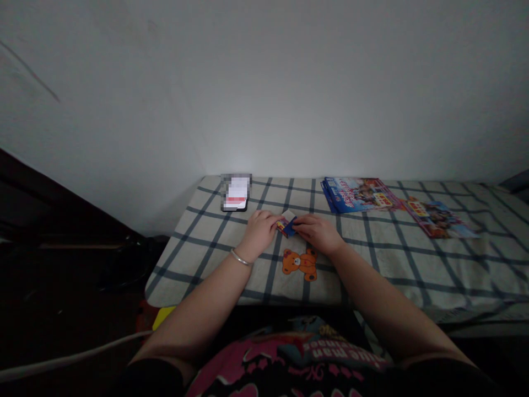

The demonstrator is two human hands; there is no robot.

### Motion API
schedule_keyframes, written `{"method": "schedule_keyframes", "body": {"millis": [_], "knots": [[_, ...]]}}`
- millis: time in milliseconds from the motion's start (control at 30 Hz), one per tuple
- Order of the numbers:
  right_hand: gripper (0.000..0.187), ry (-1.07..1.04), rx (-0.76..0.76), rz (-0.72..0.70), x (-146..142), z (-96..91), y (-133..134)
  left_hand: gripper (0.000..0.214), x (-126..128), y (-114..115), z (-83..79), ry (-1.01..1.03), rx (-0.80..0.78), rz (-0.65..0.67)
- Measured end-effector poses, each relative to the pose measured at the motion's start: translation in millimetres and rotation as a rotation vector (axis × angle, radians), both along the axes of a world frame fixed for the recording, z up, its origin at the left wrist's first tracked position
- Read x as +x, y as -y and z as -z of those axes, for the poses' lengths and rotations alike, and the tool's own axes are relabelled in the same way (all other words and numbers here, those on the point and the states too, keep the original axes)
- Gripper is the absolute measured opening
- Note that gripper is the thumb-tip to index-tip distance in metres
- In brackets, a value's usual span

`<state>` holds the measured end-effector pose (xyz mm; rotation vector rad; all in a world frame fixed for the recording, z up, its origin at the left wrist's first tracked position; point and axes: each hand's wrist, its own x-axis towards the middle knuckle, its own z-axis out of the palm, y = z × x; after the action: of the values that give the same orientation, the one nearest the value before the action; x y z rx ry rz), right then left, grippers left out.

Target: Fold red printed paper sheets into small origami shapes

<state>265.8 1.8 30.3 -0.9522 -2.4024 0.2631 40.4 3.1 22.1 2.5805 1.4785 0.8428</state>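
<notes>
Between my hands, just above the checked tablecloth, is a small folded piece of printed paper (285, 225), blue and red with a pale part at the top. My left hand (261, 229), with a silver bangle at the wrist, pinches its left side. On the right edge, the fingers of my right hand (316, 230) are closed on the same paper. My fingers hide parts of it, and its print is too small to read. Just below the hands, an orange teddy bear picture (300, 264) shows on the cloth.
A phone (237, 193) with a lit, blurred screen lies at the back left. Several colourful printed sheets (359, 194) lie at the back right, with another sheet (440, 218) beside them. The checked tablecloth (198, 237) reaches the wall behind. A pale cable (74, 358) runs at lower left.
</notes>
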Motion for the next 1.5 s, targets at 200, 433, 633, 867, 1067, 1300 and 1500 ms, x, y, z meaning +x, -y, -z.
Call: {"method": "schedule_keyframes", "body": {"millis": [200, 433, 633, 867, 1067, 1300, 1500], "knots": [[0.022, 0.107, 0.095, -0.022, -0.6, -0.2, 0.5, 0.033, 0.0, 4.7, -3.2, -0.053, 0.011, -0.011], [0.024, 0.176, 0.175, -0.040, -1.5, -2.6, 3.1, 0.027, 2.4, 9.6, -8.5, -0.100, 0.039, -0.007], [0.025, 0.223, 0.160, -0.024, -1.8, -4.2, 4.9, 0.029, 2.8, 10.8, -10.1, -0.115, 0.026, -0.008], [0.026, 0.210, 0.127, 0.013, -2.3, 0.6, 5.4, 0.033, 3.8, 12.0, -12.8, -0.137, 0.015, -0.010], [0.024, 0.212, 0.128, 0.043, -2.5, 2.9, 5.4, 0.029, 3.2, 9.3, -12.7, -0.150, 0.001, -0.021], [0.019, 0.117, 0.132, 0.040, -5.3, 5.1, 5.2, 0.027, 6.0, 11.6, -14.1, -0.162, 0.012, -0.026], [0.015, 0.078, 0.090, 0.049, -5.4, 2.2, 3.1, 0.031, 11.0, 18.8, -20.6, -0.192, -0.001, -0.030]]}}
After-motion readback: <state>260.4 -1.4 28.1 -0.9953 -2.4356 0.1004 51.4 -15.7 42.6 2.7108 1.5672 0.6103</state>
